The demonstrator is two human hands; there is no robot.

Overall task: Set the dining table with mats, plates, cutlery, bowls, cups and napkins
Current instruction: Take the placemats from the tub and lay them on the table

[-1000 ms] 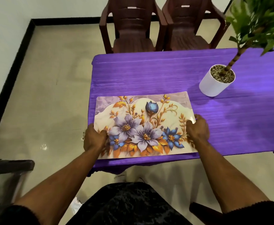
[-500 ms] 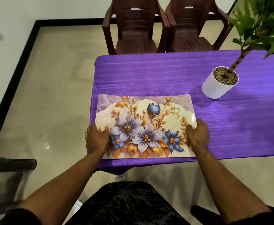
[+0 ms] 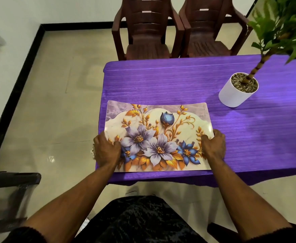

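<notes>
A floral place mat (image 3: 158, 135) with purple and blue flowers lies flat at the near left corner of the purple-clothed table (image 3: 178, 85). My left hand (image 3: 107, 149) grips the mat's left edge, thumb on top. My right hand (image 3: 214, 146) grips its right edge the same way. The mat's near edge runs along the table's front edge. No plates, cutlery, bowls, cups or napkins are in view.
A white pot (image 3: 236, 92) with pebbles and a leafy plant stands on the table at the right. Two dark brown plastic chairs (image 3: 147, 30) sit beyond the far edge. Another dark chair (image 3: 10, 179) is at my left, over tiled floor.
The mat has settled flat and square to the table's front edge, shifted slightly away from me. Both hands stayed on its side edges.
</notes>
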